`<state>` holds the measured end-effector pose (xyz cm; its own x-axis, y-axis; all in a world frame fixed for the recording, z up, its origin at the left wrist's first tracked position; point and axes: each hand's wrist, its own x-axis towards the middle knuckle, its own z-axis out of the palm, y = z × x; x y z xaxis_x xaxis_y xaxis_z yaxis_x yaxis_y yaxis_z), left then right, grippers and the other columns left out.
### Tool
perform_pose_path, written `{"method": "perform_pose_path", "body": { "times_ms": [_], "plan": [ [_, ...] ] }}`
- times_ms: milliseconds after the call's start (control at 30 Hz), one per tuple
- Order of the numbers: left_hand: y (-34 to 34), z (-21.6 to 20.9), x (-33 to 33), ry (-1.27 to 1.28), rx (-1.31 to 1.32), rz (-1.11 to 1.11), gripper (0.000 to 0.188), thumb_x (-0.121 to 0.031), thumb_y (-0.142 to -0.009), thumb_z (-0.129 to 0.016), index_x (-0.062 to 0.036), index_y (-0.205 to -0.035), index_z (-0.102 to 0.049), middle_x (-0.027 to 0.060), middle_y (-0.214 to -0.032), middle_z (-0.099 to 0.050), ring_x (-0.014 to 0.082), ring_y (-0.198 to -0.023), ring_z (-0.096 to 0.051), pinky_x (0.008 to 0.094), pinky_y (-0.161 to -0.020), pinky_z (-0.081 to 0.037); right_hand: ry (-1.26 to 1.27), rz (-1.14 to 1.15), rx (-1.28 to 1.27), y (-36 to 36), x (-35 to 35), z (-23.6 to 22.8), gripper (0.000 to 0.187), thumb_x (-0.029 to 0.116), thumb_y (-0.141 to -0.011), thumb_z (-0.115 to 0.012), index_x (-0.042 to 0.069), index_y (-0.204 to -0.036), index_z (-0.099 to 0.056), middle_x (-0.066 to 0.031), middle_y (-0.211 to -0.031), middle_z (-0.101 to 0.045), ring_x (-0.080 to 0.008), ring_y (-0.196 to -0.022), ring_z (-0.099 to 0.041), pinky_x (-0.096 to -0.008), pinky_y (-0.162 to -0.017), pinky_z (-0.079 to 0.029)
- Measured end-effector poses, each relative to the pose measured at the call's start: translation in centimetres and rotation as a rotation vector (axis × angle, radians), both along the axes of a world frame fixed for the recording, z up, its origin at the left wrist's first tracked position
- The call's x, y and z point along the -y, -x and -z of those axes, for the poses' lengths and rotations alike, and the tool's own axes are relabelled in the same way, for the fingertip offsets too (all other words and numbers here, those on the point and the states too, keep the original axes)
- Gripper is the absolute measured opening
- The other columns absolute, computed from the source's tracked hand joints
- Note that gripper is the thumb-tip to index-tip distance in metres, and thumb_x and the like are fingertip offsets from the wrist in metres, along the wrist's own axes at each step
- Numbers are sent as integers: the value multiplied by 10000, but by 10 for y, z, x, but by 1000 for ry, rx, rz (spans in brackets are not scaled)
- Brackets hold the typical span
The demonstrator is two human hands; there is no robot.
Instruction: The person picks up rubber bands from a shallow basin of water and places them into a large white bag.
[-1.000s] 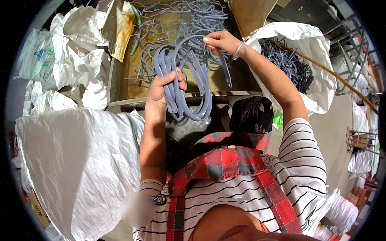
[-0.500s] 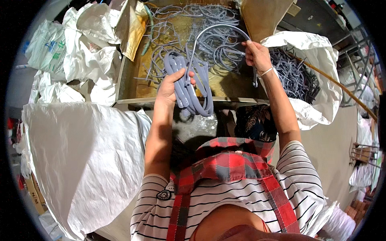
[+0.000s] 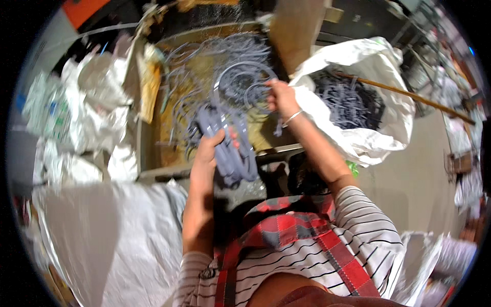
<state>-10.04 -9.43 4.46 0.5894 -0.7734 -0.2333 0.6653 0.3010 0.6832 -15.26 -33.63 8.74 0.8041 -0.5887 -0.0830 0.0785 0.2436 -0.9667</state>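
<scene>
From my remote place, through the head camera, I see the left hand point(image 3: 206, 149) closed around a thick coil of glossy grey-blue flexible strip point(image 3: 241, 165), held over the near edge of a shallow rectangular basin point(image 3: 159, 172). The right hand point(image 3: 284, 99) pinches a thin grey-blue strip point(image 3: 217, 86), which arches between both hands. Loose grey-blue strips point(image 3: 248, 45) lie in the basin. To the right, an open crumpled white sack point(image 3: 395, 120) contains a heap of dark grey pieces point(image 3: 350, 105); a long yellowish-brown stick point(image 3: 417, 97) crosses its rim.
</scene>
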Motion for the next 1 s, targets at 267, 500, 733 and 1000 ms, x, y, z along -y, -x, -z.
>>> {"method": "perform_pose_path", "body": {
  "times_ms": [267,500,733,1000],
  "plan": [
    [4,-5,-4,79,88,-116,307,-198,-839,-574,19,-1037,-486,112,-819,-558,252,-677,-561,341,-611,-481,-41,-2,-39,-10,-24,12,311,321,-913,-429,29,-907,-537,-5,-594,-422,-87,-431,-428,-241,-332,-381],
    [18,1,3,127,143,-10,358,-261,-808,-626,-11,-1018,-479,95,-833,-555,245,-689,-561,357,-621,-476,-124,3,100,-11,-36,32,278,289,-921,-413,23,-899,-493,9,-562,-385,-81,-403,-386,-252,-317,-340],
    [-1,-10,-25,145,47,-115,277,-219,-851,-571,-19,-1026,-491,90,-859,-562,225,-701,-563,329,-636,-487,256,55,106,-5,-6,23,260,255,-919,-419,38,-795,-489,-9,-549,-406,-89,-406,-407,-260,-375,-351],
    [-11,-20,-30,-258,182,-302,216,-101,-813,-577,66,-946,-546,158,-906,-578,262,-799,-604,360,-681,-517,811,149,177,4,40,0,237,220,-921,-407,0,-924,-494,-151,-692,-498,-242,-642,-496,-342,-643,-422]
  ]
}}
